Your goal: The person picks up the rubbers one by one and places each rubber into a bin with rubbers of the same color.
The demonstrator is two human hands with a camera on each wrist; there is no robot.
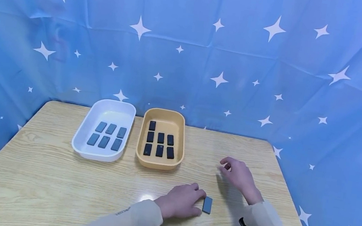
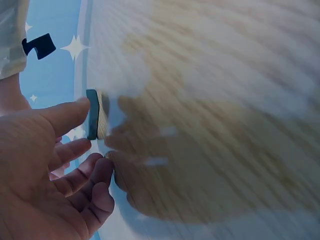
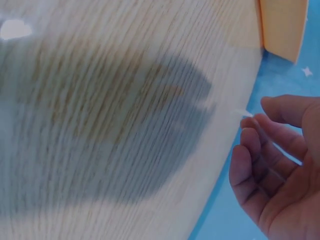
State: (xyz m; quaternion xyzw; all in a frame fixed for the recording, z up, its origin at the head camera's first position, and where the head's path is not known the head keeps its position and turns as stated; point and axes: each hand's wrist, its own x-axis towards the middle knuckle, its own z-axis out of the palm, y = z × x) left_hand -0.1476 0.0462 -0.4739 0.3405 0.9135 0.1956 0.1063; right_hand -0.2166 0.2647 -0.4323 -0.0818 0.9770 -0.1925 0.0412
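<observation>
A small blue-grey rectangular block (image 1: 207, 205) lies flat on the wooden table, near the front. My left hand (image 1: 182, 201) reaches in from its left side, thumb and index fingertip right at the block's near and far ends. In the left wrist view the block (image 2: 93, 115) shows edge-on beside the thumb, with the other fingers loosely bent. My right hand (image 1: 237, 177) hovers above the table farther back and to the right. The right wrist view shows its fingers (image 3: 241, 162) loosely curled, nothing between them and the thumb.
A white tray (image 1: 78, 141) at the back left holds several grey blocks in two rows. Beside it, a tan tray (image 1: 177, 158) holds several black blocks. The wooden table (image 1: 37, 185) ends at a blue star-patterned curtain (image 1: 179, 25).
</observation>
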